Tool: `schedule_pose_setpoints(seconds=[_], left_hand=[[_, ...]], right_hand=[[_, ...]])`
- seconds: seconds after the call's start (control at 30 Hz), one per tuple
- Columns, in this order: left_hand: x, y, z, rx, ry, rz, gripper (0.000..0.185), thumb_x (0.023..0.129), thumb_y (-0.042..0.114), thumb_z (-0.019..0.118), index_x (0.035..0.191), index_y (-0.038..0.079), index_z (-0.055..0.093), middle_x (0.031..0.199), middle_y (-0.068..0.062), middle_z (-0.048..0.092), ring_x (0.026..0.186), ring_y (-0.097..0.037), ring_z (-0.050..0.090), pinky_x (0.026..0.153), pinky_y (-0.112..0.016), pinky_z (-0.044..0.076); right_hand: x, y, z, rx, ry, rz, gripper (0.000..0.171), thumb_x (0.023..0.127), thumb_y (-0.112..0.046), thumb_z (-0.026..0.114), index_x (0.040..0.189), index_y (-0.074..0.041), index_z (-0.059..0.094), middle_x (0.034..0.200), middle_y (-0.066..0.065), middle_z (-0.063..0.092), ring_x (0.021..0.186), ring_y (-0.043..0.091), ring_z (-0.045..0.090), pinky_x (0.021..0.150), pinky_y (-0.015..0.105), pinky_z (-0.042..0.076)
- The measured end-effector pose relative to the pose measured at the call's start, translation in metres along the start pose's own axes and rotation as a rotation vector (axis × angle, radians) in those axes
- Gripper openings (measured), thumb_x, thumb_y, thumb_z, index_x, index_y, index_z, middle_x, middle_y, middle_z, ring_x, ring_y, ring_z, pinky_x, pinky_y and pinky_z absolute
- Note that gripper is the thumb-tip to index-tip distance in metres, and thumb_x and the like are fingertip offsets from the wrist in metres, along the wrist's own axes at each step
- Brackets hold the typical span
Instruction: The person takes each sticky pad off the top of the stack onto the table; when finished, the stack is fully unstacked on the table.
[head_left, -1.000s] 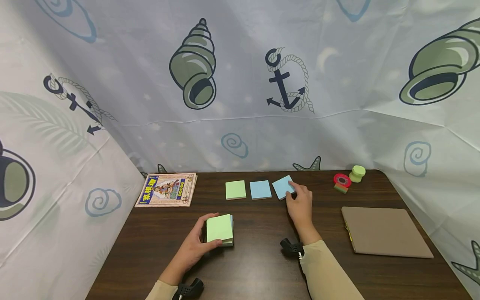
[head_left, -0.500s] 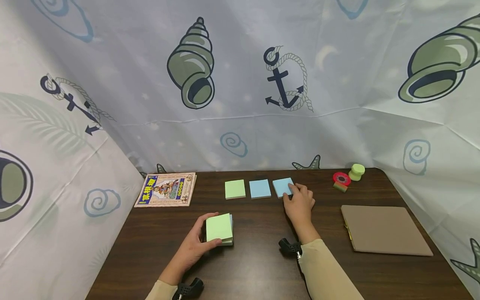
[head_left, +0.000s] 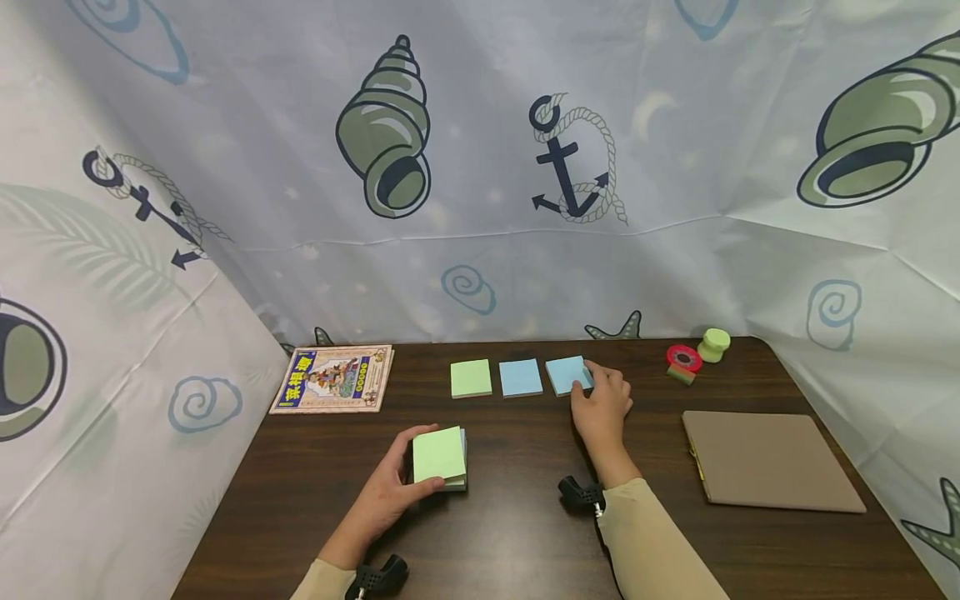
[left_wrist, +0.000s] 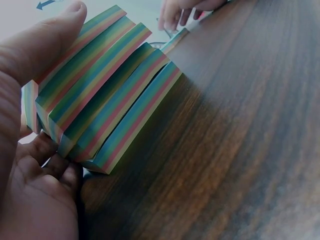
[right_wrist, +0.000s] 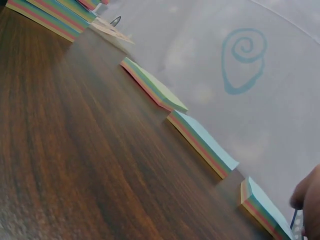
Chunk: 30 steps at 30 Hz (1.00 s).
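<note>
While a picture book (head_left: 333, 379) is seen lying at the far left of the dark surface (head_left: 525, 533), a thick sticky-note stack (head_left: 439, 458) is gripped by the left hand (head_left: 390, 492). Farther right, the third small blue pad (head_left: 566, 374) is touched by the right hand's (head_left: 602, 407) bent fingers.

- Both hands, the left hand (head_left: 386, 493) and the right hand (head_left: 600, 410), are bare.
- Cream long sleeves (head_left: 652, 546) cover both forearms.
- A small black camera mount (head_left: 579, 494) sits at each wrist.
</note>
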<state>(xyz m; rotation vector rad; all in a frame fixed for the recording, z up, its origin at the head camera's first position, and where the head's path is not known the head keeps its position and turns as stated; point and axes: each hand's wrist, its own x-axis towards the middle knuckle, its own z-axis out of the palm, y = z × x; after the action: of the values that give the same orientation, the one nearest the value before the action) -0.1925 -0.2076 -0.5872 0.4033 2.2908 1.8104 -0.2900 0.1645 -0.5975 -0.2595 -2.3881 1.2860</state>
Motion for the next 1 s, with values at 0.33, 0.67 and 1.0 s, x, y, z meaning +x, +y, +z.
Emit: schedule_pose_setpoints(seconds=[0.33,0.67,1.0], left_hand=[[0.001,-0.001,-0.001,0.002,0.028,0.039,0.096,0.093,0.011,0.087,0.169,0.010,0.027,0.173,-0.014,0.039,0.134,-0.009,0.054,0.105,-0.018,0.047],[-0.002,-0.003,-0.002,-0.001,0.002,0.062,0.097,0.094,0.010,0.085,0.171,0.013,0.025,0.162,-0.023,0.043,0.131,-0.010,0.054,0.105,-0.018,0.046],[-0.002,-0.003,-0.001,0.014,0.004,0.033,0.093,0.096,0.012,0.084,0.170,0.015,0.027,0.156,-0.021,0.049,0.127,-0.016,0.057,0.103,-0.021,0.049]], right_hand=[[0.000,-0.009,0.003,0.396,0.072,-0.110,0.043,0.107,-0.011,0.068,0.150,-0.008,0.058,0.126,0.019,0.060,0.112,0.027,0.054,0.092,0.029,0.043],[-0.029,-0.032,0.021,0.792,-0.317,-0.203,0.038,0.113,-0.011,0.057,0.151,-0.003,0.054,0.101,0.036,0.055,0.069,0.026,0.059,0.061,0.029,0.053],[-0.075,-0.060,0.043,0.878,-0.716,-0.210,0.042,0.114,-0.010,0.051,0.155,-0.001,0.047,0.099,0.034,0.054,0.064,0.027,0.056,0.052,0.033,0.054]])
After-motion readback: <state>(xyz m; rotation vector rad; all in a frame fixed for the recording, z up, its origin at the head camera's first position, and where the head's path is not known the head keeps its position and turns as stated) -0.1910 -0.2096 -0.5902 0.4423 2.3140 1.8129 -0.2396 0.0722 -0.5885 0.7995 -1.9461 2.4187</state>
